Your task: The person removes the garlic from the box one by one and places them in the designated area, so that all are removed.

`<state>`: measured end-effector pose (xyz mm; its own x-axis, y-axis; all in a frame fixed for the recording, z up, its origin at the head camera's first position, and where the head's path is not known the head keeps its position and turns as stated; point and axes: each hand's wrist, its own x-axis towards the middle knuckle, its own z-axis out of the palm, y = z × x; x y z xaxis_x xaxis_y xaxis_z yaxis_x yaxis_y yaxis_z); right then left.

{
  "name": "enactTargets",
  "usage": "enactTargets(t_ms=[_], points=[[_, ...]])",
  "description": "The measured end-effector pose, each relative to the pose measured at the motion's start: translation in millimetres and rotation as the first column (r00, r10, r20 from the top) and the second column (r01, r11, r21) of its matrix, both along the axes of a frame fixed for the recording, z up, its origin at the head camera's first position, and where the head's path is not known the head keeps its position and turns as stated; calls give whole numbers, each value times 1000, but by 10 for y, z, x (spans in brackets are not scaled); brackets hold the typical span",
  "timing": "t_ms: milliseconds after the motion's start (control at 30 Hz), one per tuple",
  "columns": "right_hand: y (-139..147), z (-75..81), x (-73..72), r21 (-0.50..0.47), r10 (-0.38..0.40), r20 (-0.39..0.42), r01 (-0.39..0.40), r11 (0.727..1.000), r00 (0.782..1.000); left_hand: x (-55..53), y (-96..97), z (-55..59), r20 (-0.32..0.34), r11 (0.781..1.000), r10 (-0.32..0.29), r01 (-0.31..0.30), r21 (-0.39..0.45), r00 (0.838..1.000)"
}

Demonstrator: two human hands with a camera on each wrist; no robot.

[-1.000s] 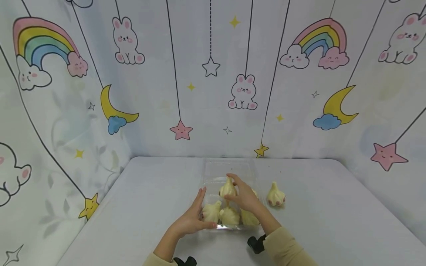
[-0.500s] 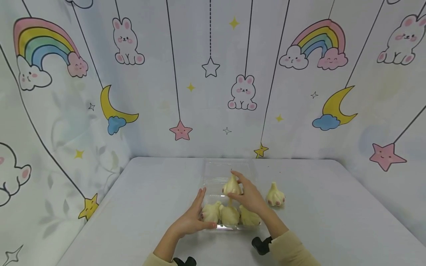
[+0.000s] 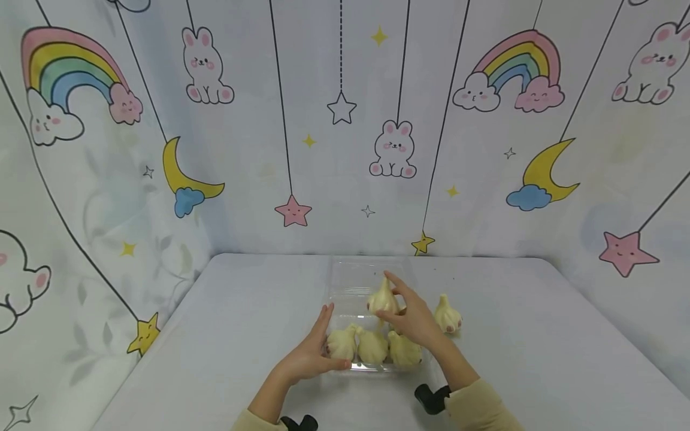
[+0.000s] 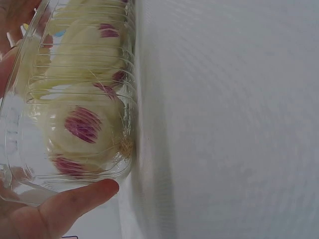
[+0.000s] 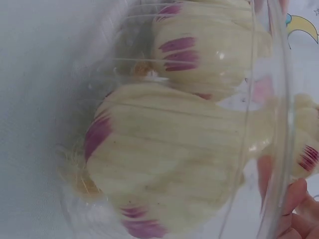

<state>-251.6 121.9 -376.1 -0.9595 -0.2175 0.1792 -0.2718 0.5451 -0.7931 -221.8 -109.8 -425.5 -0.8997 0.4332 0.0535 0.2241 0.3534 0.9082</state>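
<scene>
My right hand [image 3: 412,317] pinches a garlic bulb [image 3: 380,299] by its stem and lower side, above the back part of a clear plastic box [image 3: 372,369]. At the right edge of the right wrist view, the held bulb [image 5: 306,134] shows above fingertips [image 5: 296,194]. Three garlic bulbs [image 3: 372,348] sit in the box's front row; part of another shows behind my right hand. My left hand [image 3: 309,356] rests around the box's left front corner, fingers straight along the side and thumb [image 4: 84,201] against the wall. Purple patches and roots mark the boxed bulbs [image 4: 82,124].
The box's clear lid [image 3: 356,275] lies folded open towards the back. One more garlic bulb [image 3: 447,314] stands on the white table [image 3: 259,299], right of the box. A patterned curtain [image 3: 345,161] hangs behind the table.
My right hand has carried the garlic bulb rightwards and slightly back over the box. The front middle bulb's stem has tipped a little left. My left hand has stayed in place.
</scene>
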Motion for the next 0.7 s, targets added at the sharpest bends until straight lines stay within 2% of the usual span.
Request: enactTargets(t_ms=[333,700], points=[[97,-6,13,-25,9,-1,-9,1000,1000,-2,-6,4,8,1000,0,0,-4,1000],[184,7,48,-21,-27,-27,27,999,999,-14,-1,-8,5,1000,6,-6,-12,1000]])
